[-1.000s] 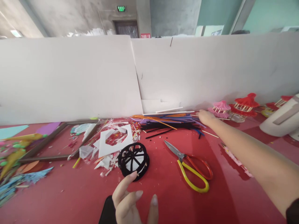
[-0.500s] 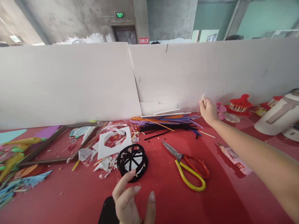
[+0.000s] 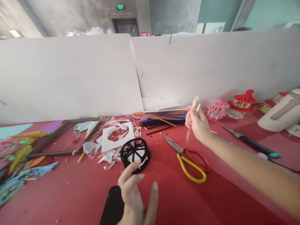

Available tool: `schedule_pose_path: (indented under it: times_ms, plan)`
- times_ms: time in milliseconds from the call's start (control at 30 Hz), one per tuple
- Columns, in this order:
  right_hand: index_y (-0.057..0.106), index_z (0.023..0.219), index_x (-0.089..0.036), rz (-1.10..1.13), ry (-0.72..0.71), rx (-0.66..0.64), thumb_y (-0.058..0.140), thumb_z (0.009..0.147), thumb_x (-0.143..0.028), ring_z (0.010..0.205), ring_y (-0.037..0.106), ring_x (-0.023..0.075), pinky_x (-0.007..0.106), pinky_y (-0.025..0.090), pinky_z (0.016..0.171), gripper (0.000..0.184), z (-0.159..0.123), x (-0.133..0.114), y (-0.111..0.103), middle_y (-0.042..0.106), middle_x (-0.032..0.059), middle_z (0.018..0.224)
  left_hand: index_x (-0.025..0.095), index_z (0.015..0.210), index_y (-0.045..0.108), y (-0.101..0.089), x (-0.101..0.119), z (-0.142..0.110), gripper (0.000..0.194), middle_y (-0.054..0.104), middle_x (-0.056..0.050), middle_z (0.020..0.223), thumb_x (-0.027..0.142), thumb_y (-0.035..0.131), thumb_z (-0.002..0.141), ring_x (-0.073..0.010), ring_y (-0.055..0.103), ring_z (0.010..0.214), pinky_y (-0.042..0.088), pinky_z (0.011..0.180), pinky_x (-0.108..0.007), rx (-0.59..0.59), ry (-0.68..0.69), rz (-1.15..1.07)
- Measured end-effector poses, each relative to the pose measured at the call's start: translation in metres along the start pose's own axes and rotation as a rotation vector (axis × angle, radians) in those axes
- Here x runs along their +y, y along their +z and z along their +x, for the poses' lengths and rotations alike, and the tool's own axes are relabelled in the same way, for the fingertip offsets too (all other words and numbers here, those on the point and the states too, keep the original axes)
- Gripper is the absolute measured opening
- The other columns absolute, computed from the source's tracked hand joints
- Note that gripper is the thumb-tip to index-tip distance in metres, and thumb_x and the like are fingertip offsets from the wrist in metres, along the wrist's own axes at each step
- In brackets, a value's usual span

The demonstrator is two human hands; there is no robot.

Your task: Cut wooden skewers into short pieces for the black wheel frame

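Observation:
Pale wooden sticks (image 3: 188, 133) poke out above and below the fist of my right hand (image 3: 198, 125), which is raised over the far part of the red table. My left hand (image 3: 136, 193) has its fingers apart and nothing in it. Its index fingertip overlaps the near edge of a round black spoked frame (image 3: 134, 144); whether they touch, I cannot tell. Scissors (image 3: 180, 151) with one red and one yellow handle lie between my hands, blades open. Partly behind the right hand lies a bundle of orange, purple and black pipe cleaners (image 3: 161, 118).
Small pink (image 3: 218, 109) and red (image 3: 245, 101) pavilion models stand at the right, near a large pale flask (image 3: 278, 111). A black-handled tool (image 3: 255, 145) lies beyond my right forearm. White board scraps (image 3: 106, 140) and a phone (image 3: 112, 206) are leftward. A white panel (image 3: 70, 78) stands behind.
My right hand has come left and nearer from beside the panel, and the sticks in it now show clearly. The black-handled tool has come into sight. My left hand keeps its open pose.

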State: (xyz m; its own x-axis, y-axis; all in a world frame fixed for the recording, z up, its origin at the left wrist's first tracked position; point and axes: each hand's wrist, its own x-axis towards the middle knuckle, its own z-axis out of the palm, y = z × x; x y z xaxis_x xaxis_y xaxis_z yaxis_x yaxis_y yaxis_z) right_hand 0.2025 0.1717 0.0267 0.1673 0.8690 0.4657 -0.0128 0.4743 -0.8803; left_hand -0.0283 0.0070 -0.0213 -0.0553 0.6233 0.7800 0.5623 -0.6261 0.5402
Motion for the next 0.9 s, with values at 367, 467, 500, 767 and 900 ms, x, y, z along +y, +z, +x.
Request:
schedule_pose_path:
  times_ms: [367, 467, 500, 767, 900]
  plan:
    - [0.049, 0.073, -0.021, -0.232, 0.054, -0.247, 0.035, 0.095, -0.053, 0.053, 0.049, 0.0115, 0.024, 0.041, 0.053, 0.041, -0.040, 0.044, -0.008, 0.052, -0.0024, 0.061, 0.018, 0.098, 0.048, 0.016, 0.011, -0.002, 0.021, 0.052, -0.016, 0.119, 0.018, 0.060, 0.081, -0.0274, 0.054, 0.112, 0.045, 0.090, -0.046, 0.140, -0.141, -0.053]
    - [0.056, 0.087, -0.021, -0.323, 0.015, -0.400, 0.037, 0.096, -0.046, 0.057, 0.048, 0.0118, 0.025, 0.040, 0.057, 0.033, -0.034, 0.028, -0.010, 0.055, -0.0020, 0.068, 0.019, 0.101, 0.048, 0.008, 0.015, 0.001, 0.017, 0.054, -0.014, 0.116, 0.018, 0.057, 0.086, -0.0240, 0.055, 0.109, 0.047, 0.089, -0.041, 0.078, -0.239, -0.147]
    - [0.058, 0.093, -0.022, -0.350, -0.009, -0.479, 0.043, 0.094, -0.044, 0.061, 0.050, 0.0124, 0.025, 0.040, 0.060, 0.027, -0.035, 0.019, -0.009, 0.058, -0.0013, 0.072, 0.020, 0.103, 0.048, 0.005, 0.015, 0.002, 0.017, 0.056, -0.013, 0.112, 0.018, 0.054, 0.088, -0.0215, 0.057, 0.103, 0.050, 0.086, -0.038, 0.031, -0.289, -0.201]
    - [0.060, 0.103, -0.018, -0.686, -0.353, -1.144, 0.039, 0.094, -0.024, 0.072, 0.053, 0.0159, 0.027, 0.038, 0.063, 0.024, -0.100, -0.055, 0.012, 0.061, 0.0063, 0.089, 0.024, 0.111, 0.063, -0.008, 0.005, 0.014, 0.024, 0.065, -0.006, 0.088, 0.019, 0.056, 0.089, -0.0168, 0.062, 0.078, 0.052, 0.069, -0.026, -0.368, -0.201, -0.394]
    - [0.058, 0.108, -0.017, -0.714, -0.242, -1.180, 0.037, 0.095, -0.028, 0.076, 0.057, 0.0178, 0.029, 0.043, 0.068, 0.027, -0.108, -0.069, 0.018, 0.063, 0.0077, 0.093, 0.019, 0.083, 0.066, -0.006, 0.006, 0.017, 0.020, 0.063, -0.006, 0.081, 0.027, 0.051, 0.093, -0.0158, 0.059, 0.075, 0.050, 0.067, -0.025, -0.289, -0.396, -0.568]
